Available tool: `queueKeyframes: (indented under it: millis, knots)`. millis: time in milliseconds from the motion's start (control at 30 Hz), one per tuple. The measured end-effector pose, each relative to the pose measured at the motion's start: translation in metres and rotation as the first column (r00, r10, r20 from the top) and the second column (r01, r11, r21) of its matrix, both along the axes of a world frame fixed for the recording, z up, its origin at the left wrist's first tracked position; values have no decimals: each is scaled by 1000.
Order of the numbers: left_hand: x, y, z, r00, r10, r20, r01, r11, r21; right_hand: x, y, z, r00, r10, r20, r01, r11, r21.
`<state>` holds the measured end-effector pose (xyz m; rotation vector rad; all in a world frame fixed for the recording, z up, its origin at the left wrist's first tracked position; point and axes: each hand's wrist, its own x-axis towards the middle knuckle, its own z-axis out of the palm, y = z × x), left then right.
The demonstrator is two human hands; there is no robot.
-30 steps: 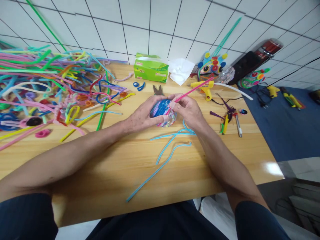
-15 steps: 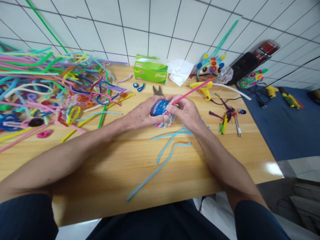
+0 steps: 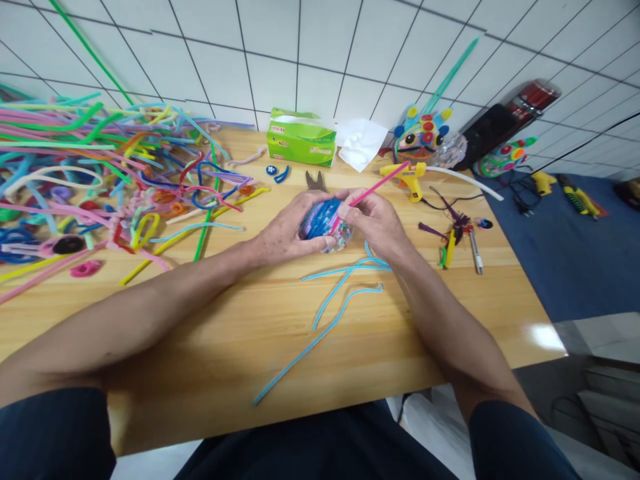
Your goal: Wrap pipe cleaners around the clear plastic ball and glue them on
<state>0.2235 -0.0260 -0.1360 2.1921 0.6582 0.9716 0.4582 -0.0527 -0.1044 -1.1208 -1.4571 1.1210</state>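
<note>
A ball [image 3: 319, 222] wound with blue and purple strands, clear and speckled at its lower right, sits between my hands above the table. My left hand [image 3: 290, 230] is wrapped round its left side, the thumb along the lower front. With thumb and fingers my right hand [image 3: 373, 217] pinches a pink pipe cleaner [image 3: 380, 182] against the ball's right side. One end of it lies on the ball and the other sticks up to the right. Behind the ball, pliers [image 3: 315, 181] show only in part. Light-blue pipe cleaners [image 3: 320, 340] lie in front on the wooden table [image 3: 210, 380].
A heap of coloured pipe cleaners [image 3: 100, 167] covers the left side. At the back stand a green tissue pack [image 3: 302, 140] and a decorated figure [image 3: 421, 138]. A yellow glue gun [image 3: 414, 181] lies right of my hands, near a pen [image 3: 475, 252] and its cord.
The ball has turned a little in my hands, showing more blue winding. The pink pipe cleaner now lies across its front, and its free end has shifted slightly left.
</note>
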Motion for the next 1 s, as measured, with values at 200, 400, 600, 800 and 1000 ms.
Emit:
queueKeyframes:
  millis: [200, 400, 600, 800, 1000]
  knots:
    - [-2, 2, 7, 999, -41, 14, 42, 996, -80, 0, -2, 1, 1000, 3, 31, -4, 1000, 4]
    - [-6, 3, 27, 992, -8, -123, -26, 961, -274, -9, -8, 3, 999, 9, 31, -10, 999, 40]
    - [-4, 7, 23, 995, -39, -92, 4, 935, -355, -10, -7, 4, 1000, 7, 10, -7, 1000, 8]
    - [2, -2, 17, 999, 31, -16, -34, 975, -219, -2, -1, 5, 999, -41, 8, 41, 999, 18]
    - [4, -3, 7, 1000, 21, 18, -19, 991, -136, 0, 1, 3, 999, -37, 13, 37, 999, -5]
